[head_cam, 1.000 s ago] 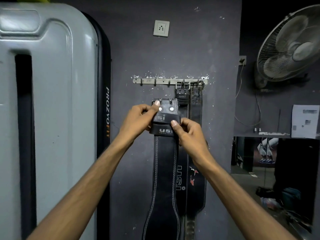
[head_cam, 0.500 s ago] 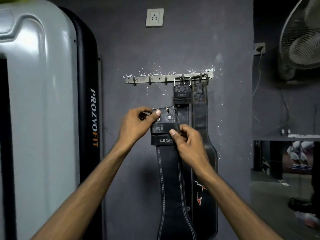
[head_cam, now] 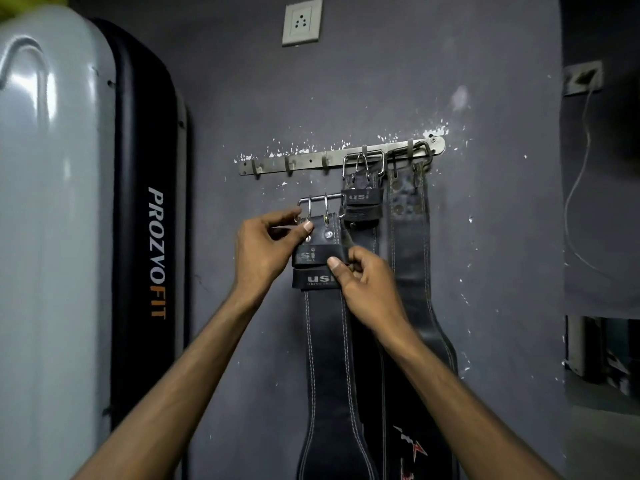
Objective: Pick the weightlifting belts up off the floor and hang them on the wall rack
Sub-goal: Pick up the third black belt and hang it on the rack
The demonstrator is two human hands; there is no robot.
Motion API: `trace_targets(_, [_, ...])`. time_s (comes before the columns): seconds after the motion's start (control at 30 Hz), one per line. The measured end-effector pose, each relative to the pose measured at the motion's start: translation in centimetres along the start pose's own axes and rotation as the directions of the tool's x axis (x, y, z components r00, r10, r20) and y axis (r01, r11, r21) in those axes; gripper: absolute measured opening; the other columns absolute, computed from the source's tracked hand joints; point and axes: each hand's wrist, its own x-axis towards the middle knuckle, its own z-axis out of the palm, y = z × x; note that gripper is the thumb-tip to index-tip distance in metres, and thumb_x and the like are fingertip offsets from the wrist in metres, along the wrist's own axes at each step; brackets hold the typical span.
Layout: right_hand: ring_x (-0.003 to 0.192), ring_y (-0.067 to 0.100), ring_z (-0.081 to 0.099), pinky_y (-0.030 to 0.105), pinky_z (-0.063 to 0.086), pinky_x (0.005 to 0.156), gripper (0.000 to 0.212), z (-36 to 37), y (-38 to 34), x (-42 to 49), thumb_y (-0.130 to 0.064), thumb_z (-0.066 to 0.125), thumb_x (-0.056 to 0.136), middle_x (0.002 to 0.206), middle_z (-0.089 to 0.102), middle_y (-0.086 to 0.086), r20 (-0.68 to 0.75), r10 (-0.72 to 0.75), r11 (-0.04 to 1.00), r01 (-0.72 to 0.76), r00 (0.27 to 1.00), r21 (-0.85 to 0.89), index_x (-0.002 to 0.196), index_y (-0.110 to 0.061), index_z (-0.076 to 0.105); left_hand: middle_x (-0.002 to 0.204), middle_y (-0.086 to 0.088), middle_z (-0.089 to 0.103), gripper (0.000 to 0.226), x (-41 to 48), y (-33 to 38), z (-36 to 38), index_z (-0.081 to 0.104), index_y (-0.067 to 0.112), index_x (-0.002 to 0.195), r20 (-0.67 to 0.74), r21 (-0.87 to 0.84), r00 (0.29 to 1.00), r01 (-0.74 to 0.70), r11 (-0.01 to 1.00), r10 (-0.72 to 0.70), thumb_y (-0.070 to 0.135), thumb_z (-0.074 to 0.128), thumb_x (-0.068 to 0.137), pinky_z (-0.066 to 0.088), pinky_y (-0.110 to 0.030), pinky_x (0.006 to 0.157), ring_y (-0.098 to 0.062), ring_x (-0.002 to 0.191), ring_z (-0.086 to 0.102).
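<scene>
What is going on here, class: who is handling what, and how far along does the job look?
A person faces a grey wall and holds a black weightlifting belt by its top end. The left hand pinches it just under the metal buckle, and the right hand grips the leather loop lower down. The buckle sits below the wall rack, not yet on a hook. A second USI belt and a worn belt already hang at the rack's right end.
</scene>
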Motion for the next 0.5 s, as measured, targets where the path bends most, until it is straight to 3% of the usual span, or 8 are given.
trace_targets(0.13, [0.075, 0.033, 0.07, 0.045, 0.059, 0.068, 0.027, 0.2, 0.4, 3.2, -0.038, 0.064, 0.092, 0.082, 0.076, 0.013, -0.046, -0.003, 0.999, 0.001, 0.999, -0.041, 0.09, -0.012, 0.069, 0.105, -0.001, 0.078, 0.04, 2.7, -0.8, 2.1, 0.075, 0.016, 0.116, -0.07, -0.122, 0.997, 0.025, 0.992, -0.034, 0.028, 0.083, 0.078, 0.062, -0.039, 0.085, -0.009, 0.092, 0.075])
trace_targets(0.2, [0.059, 0.018, 0.061, 0.028, 0.049, 0.056, 0.021, 0.3, 0.2, 5.0, -0.029, 0.064, 0.097, 0.071, 0.07, 0.004, -0.063, -0.015, 0.996, 0.01, 0.998, -0.084, 0.084, -0.013, 0.067, 0.107, 0.0, 0.078, 0.04, 4.6, -1.1, 2.9, 0.075, 0.016, 0.117, -0.083, -0.119, 0.997, -0.003, 0.993, -0.007, 0.027, 0.081, 0.08, 0.061, -0.039, 0.087, -0.009, 0.094, 0.075])
trace_targets(0.27, [0.051, 0.006, 0.047, 0.02, 0.035, 0.048, 0.026, 0.4, -0.1, 6.8, -0.029, 0.063, 0.098, 0.061, 0.058, -0.005, -0.084, -0.025, 0.99, 0.013, 0.996, -0.14, 0.076, -0.016, 0.063, 0.11, 0.0, 0.077, 0.039, 6.7, -1.0, 3.6, 0.074, 0.014, 0.118, -0.091, -0.095, 0.995, -0.055, 0.994, 0.047, 0.024, 0.08, 0.081, 0.061, -0.037, 0.089, -0.007, 0.096, 0.073])
trace_targets(0.37, [0.053, 0.011, 0.049, 0.03, 0.035, 0.054, 0.032, 0.6, -0.3, 10.0, -0.033, 0.063, 0.098, 0.061, 0.06, 0.0, -0.11, -0.013, 0.981, -0.008, 0.994, -0.193, 0.074, -0.011, 0.065, 0.112, -0.003, 0.077, 0.04, 10.2, -0.9, 4.4, 0.074, 0.012, 0.119, -0.084, -0.027, 0.989, -0.122, 0.992, 0.12, 0.024, 0.078, 0.081, 0.061, -0.035, 0.089, -0.007, 0.094, 0.073])
trace_targets(0.5, [0.049, 0.013, 0.039, 0.033, 0.025, 0.052, 0.046, 0.9, -0.8, 13.7, -0.034, 0.065, 0.096, 0.051, 0.042, -0.004, -0.158, 0.005, 0.96, -0.049, 0.988, -0.276, 0.057, -0.015, 0.048, 0.104, -0.006, 0.079, 0.042, 14.2, -1.0, 5.4, 0.075, 0.012, 0.116, -0.049, 0.05, 0.991, -0.12, 0.992, 0.122, 0.031, 0.077, 0.078, 0.061, -0.036, 0.086, -0.012, 0.091, 0.074])
